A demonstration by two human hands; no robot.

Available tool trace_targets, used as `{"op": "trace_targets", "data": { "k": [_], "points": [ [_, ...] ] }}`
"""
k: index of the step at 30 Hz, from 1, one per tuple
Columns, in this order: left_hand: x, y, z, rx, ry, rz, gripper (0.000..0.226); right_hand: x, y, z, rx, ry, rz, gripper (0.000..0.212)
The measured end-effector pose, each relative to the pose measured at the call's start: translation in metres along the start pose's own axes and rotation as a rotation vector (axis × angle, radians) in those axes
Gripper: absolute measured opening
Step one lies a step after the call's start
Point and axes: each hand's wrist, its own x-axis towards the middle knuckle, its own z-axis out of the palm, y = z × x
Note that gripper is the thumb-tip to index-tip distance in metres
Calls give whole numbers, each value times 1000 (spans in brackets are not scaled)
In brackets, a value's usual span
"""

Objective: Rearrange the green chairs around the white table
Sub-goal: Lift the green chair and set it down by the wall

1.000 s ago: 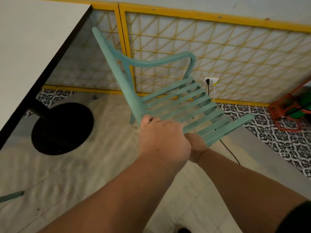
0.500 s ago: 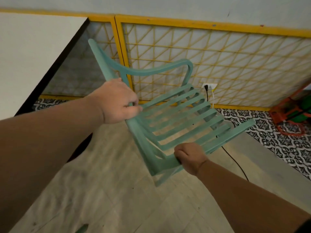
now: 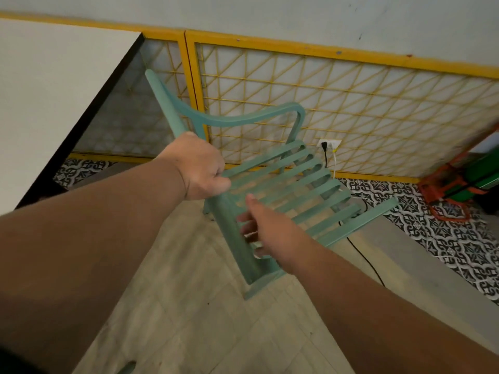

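Observation:
A green slatted chair [image 3: 291, 179] is tilted in the middle of the view, its backrest rail running from upper left toward me. My left hand [image 3: 199, 168] is shut on that rail about halfway along. My right hand [image 3: 267, 230] hovers just over the lower slats with its fingers spread, holding nothing. The white table [image 3: 54, 98] with a dark edge fills the upper left, to the left of the chair.
A yellow lattice fence [image 3: 351, 109] lines the wall behind the chair, with a socket and black cable [image 3: 326, 149] at its foot. An orange and green object [image 3: 459, 184] stands at the right. A green chair part [image 3: 128, 367] shows at the bottom edge.
My right hand has let go of the chair's lower corner and opened above the slats. My left hand keeps its grip on the rail. The chair has barely moved.

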Motion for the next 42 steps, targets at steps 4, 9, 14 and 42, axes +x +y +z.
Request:
{"op": "trace_targets", "data": {
  "k": [4,9,14,42],
  "points": [
    [-2,1,3,-50,58,-2,49,-23,-35,36,-345,73,-209,44],
    [-2,6,3,-34,55,-12,50,-25,-39,35,-480,156,-189,12],
    [-5,10,-4,-11,-4,-68,44,-33,-44,32,-521,138,-172,13],
    [-52,74,-11,-292,-140,-218,77,-83,12,-21,-826,94,-291,52]
  ]
}}
